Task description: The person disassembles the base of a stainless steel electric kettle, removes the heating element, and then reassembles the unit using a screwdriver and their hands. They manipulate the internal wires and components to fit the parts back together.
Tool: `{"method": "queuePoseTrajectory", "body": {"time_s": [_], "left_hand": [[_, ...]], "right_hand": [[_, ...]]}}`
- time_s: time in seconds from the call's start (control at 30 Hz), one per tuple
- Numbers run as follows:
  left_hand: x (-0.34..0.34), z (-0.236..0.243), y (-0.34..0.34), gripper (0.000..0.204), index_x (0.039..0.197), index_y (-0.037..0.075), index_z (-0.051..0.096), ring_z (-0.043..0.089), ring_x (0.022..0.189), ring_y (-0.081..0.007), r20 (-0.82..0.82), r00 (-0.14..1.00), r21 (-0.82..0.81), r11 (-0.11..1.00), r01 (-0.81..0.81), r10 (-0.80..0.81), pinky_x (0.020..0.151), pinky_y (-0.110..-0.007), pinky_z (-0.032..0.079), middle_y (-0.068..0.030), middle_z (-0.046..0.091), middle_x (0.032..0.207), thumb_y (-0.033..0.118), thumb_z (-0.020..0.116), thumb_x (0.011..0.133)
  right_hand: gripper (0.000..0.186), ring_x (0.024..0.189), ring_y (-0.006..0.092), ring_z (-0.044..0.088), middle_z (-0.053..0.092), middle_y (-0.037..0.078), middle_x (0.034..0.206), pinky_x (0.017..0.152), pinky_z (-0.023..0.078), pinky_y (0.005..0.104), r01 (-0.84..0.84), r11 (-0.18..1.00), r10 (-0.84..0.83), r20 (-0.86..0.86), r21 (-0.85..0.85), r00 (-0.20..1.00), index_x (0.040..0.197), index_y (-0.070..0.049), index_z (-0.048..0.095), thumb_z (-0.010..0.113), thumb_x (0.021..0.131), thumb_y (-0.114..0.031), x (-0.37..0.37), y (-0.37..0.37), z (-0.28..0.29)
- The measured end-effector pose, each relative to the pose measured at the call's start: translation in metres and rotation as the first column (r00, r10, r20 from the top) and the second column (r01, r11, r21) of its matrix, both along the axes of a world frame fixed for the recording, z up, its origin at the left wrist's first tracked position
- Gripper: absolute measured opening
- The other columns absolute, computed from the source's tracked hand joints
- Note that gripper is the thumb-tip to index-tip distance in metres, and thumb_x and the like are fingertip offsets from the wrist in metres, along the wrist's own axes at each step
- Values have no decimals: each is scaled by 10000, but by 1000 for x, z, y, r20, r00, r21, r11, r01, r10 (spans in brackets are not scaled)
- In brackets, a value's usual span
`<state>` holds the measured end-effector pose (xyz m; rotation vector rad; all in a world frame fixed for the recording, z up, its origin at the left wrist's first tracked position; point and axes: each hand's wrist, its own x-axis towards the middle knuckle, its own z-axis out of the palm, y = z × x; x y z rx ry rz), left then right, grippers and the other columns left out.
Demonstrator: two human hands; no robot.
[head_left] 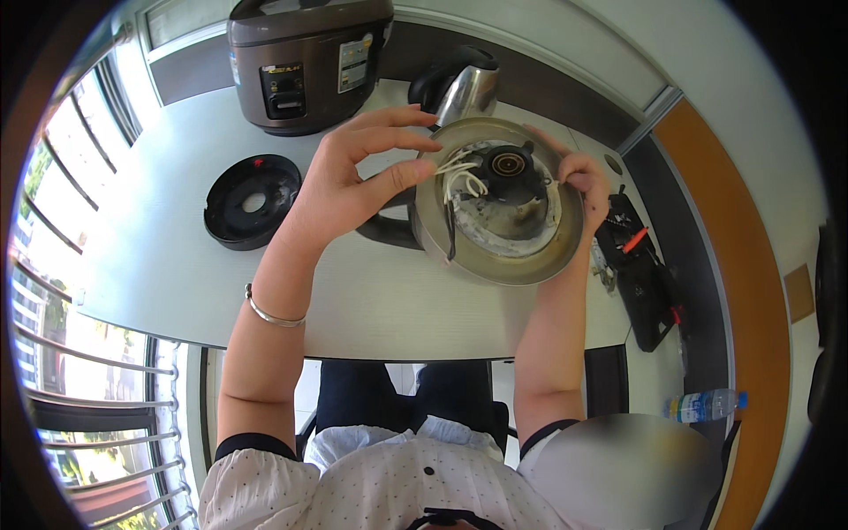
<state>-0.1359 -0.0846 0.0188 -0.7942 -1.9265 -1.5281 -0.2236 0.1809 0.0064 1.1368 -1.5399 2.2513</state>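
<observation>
My right hand [585,184] grips the right rim of an upturned steel kettle [552,252], its black handle [387,228] pointing left. The exposed underside shows a black round connector [508,164], stained pale and dark patches, and loops of white wires [466,182] with a dark lead hanging down. My left hand [371,177] is at the kettle's left, fingers apart and slightly bent, thumb beside the wires; whether it touches them I cannot tell. A black ring-shaped plastic base [231,221] with a small red part lies on the table to the left.
A brown rice cooker [309,71] and a steel kettle [468,88] stand at the back of the pale table [150,256]. Black cases [643,305] with a red-handled tool [634,238] lie right. A water bottle [702,406] is lower right; a barred window is left.
</observation>
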Motion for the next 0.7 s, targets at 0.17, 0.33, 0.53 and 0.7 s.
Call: {"method": "queuePoseTrajectory", "body": {"time_s": [0.17,0.33,0.53,0.7], "left_hand": [[3,1,5,261,965,41,711,485,1225,-316,-34,999,-86,996,35,-38,997,-419,379,-156,601,1186,190,746,753],[3,2,7,327,980,54,716,460,1246,-336,-65,988,-117,984,133,-141,1014,-428,367,-163,564,1237,223,780,708],[0,2,5,488,1115,70,666,434,1264,-312,-95,962,-149,959,242,-258,1027,-421,361,-168,542,1263,252,799,683],[0,-5,13,716,1335,50,469,440,1252,-288,45,936,-25,936,351,-349,1040,-428,348,-166,486,1321,345,743,743]], "right_hand": [[211,1071,421,565,476,367,1224,869,534,468,-138,990,138,39,-4,990,731,-21,455,427,848,-195,-13,13,-9],[204,1031,393,597,500,327,1217,806,574,448,-126,992,127,65,-15,990,756,-43,459,472,873,-210,-12,14,-12],[222,987,365,626,544,279,1193,757,594,433,-158,984,165,87,-79,982,749,-64,463,498,878,-241,17,-2,2],[218,988,364,627,554,265,1183,748,598,437,-143,984,157,129,-110,979,755,-73,465,514,872,-250,26,-5,4]]}}
